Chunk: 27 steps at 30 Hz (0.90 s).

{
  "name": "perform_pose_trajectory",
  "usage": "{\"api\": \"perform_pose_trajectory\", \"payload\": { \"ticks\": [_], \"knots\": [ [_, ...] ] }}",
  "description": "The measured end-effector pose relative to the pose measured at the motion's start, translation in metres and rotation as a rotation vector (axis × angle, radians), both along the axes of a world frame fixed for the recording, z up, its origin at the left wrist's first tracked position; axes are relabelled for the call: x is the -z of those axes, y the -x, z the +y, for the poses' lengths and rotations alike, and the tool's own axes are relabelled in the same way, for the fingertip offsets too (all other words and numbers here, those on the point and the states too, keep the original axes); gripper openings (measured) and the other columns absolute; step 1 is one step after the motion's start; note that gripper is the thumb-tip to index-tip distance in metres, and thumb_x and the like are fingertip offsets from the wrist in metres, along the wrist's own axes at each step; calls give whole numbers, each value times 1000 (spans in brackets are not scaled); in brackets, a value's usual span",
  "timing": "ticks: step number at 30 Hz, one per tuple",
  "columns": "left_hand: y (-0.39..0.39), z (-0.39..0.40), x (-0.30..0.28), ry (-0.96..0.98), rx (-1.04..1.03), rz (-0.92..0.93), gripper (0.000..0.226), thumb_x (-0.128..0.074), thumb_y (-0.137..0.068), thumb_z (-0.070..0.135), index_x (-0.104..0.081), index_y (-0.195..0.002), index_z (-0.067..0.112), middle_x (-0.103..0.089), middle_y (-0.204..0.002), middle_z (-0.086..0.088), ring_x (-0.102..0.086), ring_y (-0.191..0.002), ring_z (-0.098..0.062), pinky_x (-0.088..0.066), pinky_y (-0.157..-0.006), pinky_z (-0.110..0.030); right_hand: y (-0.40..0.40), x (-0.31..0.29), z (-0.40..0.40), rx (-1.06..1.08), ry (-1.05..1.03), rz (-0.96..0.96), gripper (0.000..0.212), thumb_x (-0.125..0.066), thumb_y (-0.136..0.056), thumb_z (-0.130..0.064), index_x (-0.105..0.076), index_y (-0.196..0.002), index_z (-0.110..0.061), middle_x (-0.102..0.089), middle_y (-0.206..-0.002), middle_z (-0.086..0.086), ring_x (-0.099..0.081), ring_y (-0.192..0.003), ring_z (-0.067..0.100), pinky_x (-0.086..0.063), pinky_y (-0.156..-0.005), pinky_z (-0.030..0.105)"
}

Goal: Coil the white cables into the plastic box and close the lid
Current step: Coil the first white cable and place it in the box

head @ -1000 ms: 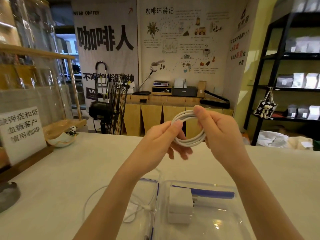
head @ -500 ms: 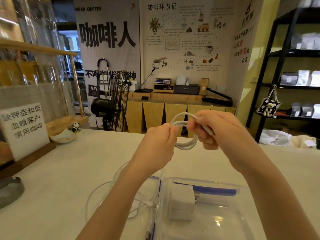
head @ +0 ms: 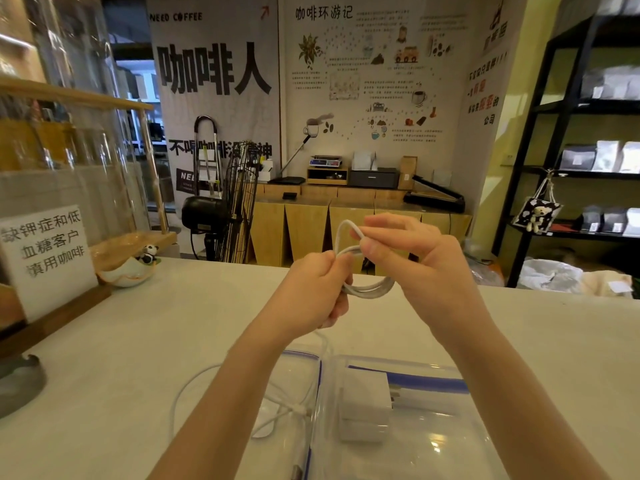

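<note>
Above the counter I hold a small coil of white cable. My left hand is closed around the coil's left side. My right hand pinches a loop of the same cable at the top. A loose tail of the cable drops from my left hand and curves over the counter. Below my hands stands the clear plastic box with a blue seal, holding a white charger block. Its clear lid lies open to the left, partly under my left forearm.
A printed sign on a wooden stand and a small panda dish sit at the counter's left. A grey metal dish is at the near left edge. Beyond the counter are a fan, wooden cabinets and black shelves.
My right hand has turned over the coil and now pinches a loop at its top. The coil has tightened and sunk lower, and more of the loose tail has been drawn up.
</note>
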<state>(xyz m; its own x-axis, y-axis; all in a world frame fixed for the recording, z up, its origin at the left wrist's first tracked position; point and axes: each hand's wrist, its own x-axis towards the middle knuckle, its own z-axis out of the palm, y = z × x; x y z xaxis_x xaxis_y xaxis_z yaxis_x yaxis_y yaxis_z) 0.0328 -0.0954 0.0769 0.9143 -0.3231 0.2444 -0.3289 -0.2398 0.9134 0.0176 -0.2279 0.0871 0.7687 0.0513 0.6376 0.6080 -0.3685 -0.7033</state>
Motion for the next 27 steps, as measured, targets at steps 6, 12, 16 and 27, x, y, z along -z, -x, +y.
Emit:
{"api": "perform_pose_trajectory", "payload": {
  "ticks": [6, 12, 16, 27],
  "knots": [
    [-2, 11, -5, 190, 103, 64, 33, -33, -96, 24, -44, -68, 9, -38, -37, 6, -29, -30, -6, -25, -29, -15, -2, 0, -6, 20, -75, 68, 17, -68, -75, -18, -71, -79, -34, -67, -98, -10, -59, -100, 12, -48, -92, 47],
    [0, 5, -3, 240, 121, -30, 33, -31, -96, 23, -44, -70, 8, -37, -35, 6, -29, -29, -5, -26, -29, -14, 0, 2, -2, 191, -175, -13, 27, -72, -72, -15, -57, -94, -21, -67, -93, -4, -68, -74, 12, -58, -70, 29],
    [3, 3, -4, 289, 154, -72, 33, -31, -96, 22, -43, -68, 8, -36, -37, 6, -29, -30, -5, -24, -29, -14, -2, -4, -9, -156, -205, 289, 26, -54, -87, -14, -52, -111, -21, -69, -83, -7, -66, -77, 9, -54, -71, 23],
    [-1, 12, -7, 301, 171, 72, 37, -35, -94, 29, -46, -64, 11, -35, -39, 3, -25, -31, -8, -20, -31, -17, 0, -5, -14, -101, 83, 216, 19, -50, -86, -36, -61, -78, -22, -50, -40, -19, -44, -38, -2, -32, -38, 6]
  ]
}}
